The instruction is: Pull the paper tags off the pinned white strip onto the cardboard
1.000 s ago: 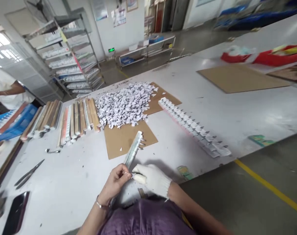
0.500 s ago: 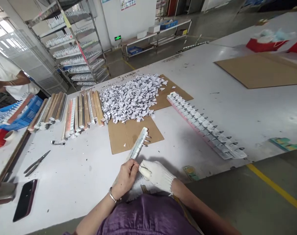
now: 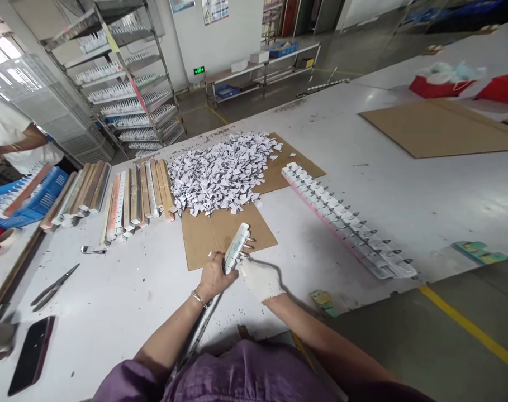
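Head view: loaded strip [image 3: 236, 246] lies pinched between both hands' fingers [image 3: 220, 267].

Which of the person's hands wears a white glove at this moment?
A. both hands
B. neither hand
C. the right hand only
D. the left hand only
C: the right hand is in a white knit glove, while the left hand is bare with a bracelet at the wrist; both grip the long strip over the cardboard sheet.

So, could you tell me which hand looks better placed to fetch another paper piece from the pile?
Probably the left hand: bare, on the pile's side. The gloved right hand sits farther.
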Available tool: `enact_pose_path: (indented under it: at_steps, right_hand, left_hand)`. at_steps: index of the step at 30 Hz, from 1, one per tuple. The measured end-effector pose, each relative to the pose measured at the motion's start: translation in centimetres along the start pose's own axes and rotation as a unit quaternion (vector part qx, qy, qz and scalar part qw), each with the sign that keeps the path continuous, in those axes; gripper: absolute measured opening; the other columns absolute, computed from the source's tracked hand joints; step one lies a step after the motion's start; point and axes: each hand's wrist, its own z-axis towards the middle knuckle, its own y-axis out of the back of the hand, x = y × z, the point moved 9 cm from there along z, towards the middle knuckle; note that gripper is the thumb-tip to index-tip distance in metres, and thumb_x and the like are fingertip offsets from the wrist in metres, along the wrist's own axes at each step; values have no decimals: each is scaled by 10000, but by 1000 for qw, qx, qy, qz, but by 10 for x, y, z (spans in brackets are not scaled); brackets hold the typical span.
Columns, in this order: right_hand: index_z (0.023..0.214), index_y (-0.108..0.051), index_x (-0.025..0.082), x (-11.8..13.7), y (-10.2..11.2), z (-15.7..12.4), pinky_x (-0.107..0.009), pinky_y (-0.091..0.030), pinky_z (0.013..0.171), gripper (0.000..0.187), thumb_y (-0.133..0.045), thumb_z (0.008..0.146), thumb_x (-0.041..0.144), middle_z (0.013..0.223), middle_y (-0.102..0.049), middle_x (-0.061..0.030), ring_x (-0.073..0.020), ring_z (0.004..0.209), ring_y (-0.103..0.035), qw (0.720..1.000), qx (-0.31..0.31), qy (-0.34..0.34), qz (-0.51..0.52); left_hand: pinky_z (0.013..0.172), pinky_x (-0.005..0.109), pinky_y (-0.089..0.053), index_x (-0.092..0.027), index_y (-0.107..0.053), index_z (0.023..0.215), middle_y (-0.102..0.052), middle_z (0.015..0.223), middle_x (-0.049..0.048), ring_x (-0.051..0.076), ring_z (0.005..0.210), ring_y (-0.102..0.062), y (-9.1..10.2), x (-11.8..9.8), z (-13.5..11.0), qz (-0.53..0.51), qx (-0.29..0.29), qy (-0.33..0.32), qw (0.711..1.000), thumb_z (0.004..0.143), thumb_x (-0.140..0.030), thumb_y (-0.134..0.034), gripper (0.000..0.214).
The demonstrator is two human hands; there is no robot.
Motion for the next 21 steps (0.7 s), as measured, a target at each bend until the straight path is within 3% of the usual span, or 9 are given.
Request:
enact_pose_path:
  at_steps: [5, 10, 14, 18, 21]
  right_hand:
    - [937, -690, 170, 2, -8, 3, -303, -368, 630, 245, -476, 1002, 272, 818, -710, -67, -187, 740, -671, 999, -12, 39, 12]
    - [956, -697, 220, 2, -7, -1, -324, -309, 641, 303, -417, 1026, 311, 839, -724, -44, -194, 749, -677, 996, -54, 54, 34]
    - [925, -707, 200, 4, -7, 4, -350, -289, 603, 260, -454, 981, 225, 813, -728, -65, -215, 715, -677, 999, -6, 34, 15]
    - [937, -715, 131, 5, -11, 13, -326, -380, 612, 180, -563, 936, 227, 816, -711, -92, -202, 723, -658, 999, 48, 17, 3]
    - [1072, -681, 114, 4, -15, 8, -331, -519, 758, 295, -607, 959, 377, 963, -690, -83, -181, 826, -646, 999, 42, 7, 1]
  left_hand:
    - [904, 397, -534, -149, -598, 1111, -618, 1123, 117, 265, 985, -639, 0, 1, -4, -8, 1, 4, 1000, 771, -323, -728, 403]
    - [876, 382, -531, -171, -616, 1056, -634, 1031, 84, 247, 946, -629, 3, -1, -3, -30, -2, -6, 1000, 783, -313, -708, 321]
    - [902, 394, -538, -181, -606, 1090, -632, 1068, 88, 249, 968, -624, 1, -1, -5, -32, -2, -11, 999, 797, -330, -704, 343]
    - [974, 431, -534, -166, -572, 1150, -601, 1194, 133, 288, 1081, -610, -8, 0, -7, 4, 6, -18, 1000, 803, -337, -691, 405]
    - [1001, 442, -530, -165, -542, 1202, -571, 1270, 150, 299, 1131, -599, -14, 1, -7, 25, 11, -26, 999, 807, -336, -678, 452]
